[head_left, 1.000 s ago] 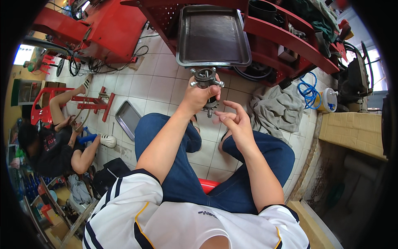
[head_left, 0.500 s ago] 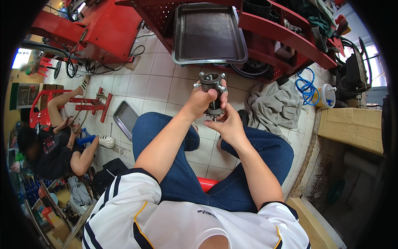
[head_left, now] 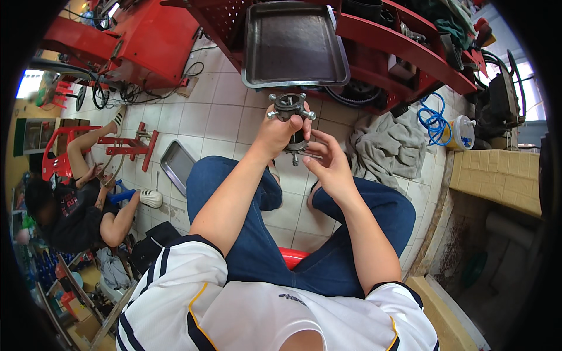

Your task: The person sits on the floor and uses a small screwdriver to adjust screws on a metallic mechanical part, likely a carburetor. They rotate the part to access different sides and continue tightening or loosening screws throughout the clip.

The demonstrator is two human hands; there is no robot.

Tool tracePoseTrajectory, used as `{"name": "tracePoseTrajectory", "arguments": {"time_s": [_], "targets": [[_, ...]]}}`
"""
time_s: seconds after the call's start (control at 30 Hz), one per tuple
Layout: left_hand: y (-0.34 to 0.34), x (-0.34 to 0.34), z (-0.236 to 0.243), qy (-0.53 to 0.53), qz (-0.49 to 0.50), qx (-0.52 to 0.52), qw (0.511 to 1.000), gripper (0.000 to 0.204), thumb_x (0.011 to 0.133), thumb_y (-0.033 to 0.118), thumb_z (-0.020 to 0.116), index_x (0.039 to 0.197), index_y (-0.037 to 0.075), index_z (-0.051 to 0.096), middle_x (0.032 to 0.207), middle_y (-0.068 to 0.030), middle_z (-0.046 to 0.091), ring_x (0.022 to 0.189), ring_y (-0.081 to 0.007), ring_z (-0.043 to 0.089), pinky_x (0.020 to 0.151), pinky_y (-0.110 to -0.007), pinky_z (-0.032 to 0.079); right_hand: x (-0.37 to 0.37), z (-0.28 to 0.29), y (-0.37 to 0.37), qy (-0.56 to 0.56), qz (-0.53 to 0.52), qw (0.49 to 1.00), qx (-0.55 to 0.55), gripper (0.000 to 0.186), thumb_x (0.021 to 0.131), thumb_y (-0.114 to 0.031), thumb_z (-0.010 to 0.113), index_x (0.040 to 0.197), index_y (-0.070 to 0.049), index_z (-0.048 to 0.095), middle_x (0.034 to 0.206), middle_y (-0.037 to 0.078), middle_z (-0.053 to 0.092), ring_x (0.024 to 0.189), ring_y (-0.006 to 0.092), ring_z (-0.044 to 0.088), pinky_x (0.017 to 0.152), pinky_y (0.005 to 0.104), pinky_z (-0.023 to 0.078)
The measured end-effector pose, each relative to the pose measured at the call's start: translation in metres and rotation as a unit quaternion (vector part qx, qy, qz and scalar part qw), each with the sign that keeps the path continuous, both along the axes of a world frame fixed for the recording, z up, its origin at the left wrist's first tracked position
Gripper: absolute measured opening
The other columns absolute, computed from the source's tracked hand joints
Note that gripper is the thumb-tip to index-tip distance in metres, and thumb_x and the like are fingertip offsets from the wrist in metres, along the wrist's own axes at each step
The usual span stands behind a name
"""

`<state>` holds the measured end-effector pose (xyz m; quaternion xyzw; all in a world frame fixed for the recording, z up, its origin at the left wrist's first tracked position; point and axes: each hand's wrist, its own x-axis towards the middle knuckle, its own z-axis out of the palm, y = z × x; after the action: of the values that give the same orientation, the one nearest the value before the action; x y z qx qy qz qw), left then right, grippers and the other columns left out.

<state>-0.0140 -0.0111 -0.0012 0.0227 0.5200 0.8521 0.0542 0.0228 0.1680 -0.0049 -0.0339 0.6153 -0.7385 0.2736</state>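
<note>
My left hand [head_left: 281,131] is wrapped round a dark metal cylindrical fixture [head_left: 289,104], held upright below a metal tray. Its upper ring has several bright bolts sticking outward, and a screw projects from its lower end. My right hand [head_left: 329,165] is beside that lower end, thumb and fingers apart and loosely curved; whether the fingertips touch it I cannot tell. Beneath my hands are my jeans-clad legs and the tiled floor [head_left: 222,117].
A large metal tray [head_left: 293,47] rests at a red rack [head_left: 398,44]. A smaller tray [head_left: 175,167], grey cloth [head_left: 383,152], blue hose [head_left: 433,120], tub [head_left: 459,133] and cardboard [head_left: 497,181] surround me. A co-worker [head_left: 76,216] sits at left near red machinery [head_left: 152,41].
Since half a second ago, the fixture and my left hand have risen slightly. My right hand's fingers, which were closed round the lower end then, have spread apart and moved a little right.
</note>
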Motion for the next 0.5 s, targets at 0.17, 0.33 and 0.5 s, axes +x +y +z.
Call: {"name": "tracePoseTrajectory", "arguments": {"time_s": [0.17,0.33,0.5], "targets": [[0.007,0.003,-0.011,-0.042,-0.091,0.155,0.983,0.079,0.072,0.07,0.071,0.113,0.005,0.055,0.081,-0.0055,0.061,0.072,-0.0179,0.063,0.065,-0.031,0.053,-0.002,0.003,0.003,-0.094,0.1,0.988,-0.066,0.051,0.093,0.009,0.058,0.141,-0.002,0.043,0.104,0.0,0.063,0.089,0.0069,0.056,0.082,0.0236,0.044],[0.003,0.001,-0.015,-0.061,-0.151,0.216,0.963,0.079,0.073,0.074,0.065,0.111,0.005,0.056,0.081,-0.0049,0.06,0.072,-0.0181,0.063,0.067,-0.031,0.053,-0.007,0.025,0.0,-0.144,0.106,0.982,-0.067,0.04,0.089,0.007,0.066,0.124,-0.001,0.049,0.085,-0.002,0.062,0.079,0.0042,0.055,0.074,0.0207,0.044],[0.01,0.002,-0.011,-0.067,-0.125,0.158,0.977,0.081,0.073,0.076,0.063,0.111,0.005,0.056,0.081,-0.0051,0.061,0.072,-0.0177,0.064,0.066,-0.031,0.053,-0.006,0.001,0.002,-0.094,0.087,0.991,0.035,0.038,0.081,0.002,0.08,0.106,-0.007,0.051,0.088,0.002,0.064,0.077,0.008,0.057,0.073,0.0222,0.046]]}}
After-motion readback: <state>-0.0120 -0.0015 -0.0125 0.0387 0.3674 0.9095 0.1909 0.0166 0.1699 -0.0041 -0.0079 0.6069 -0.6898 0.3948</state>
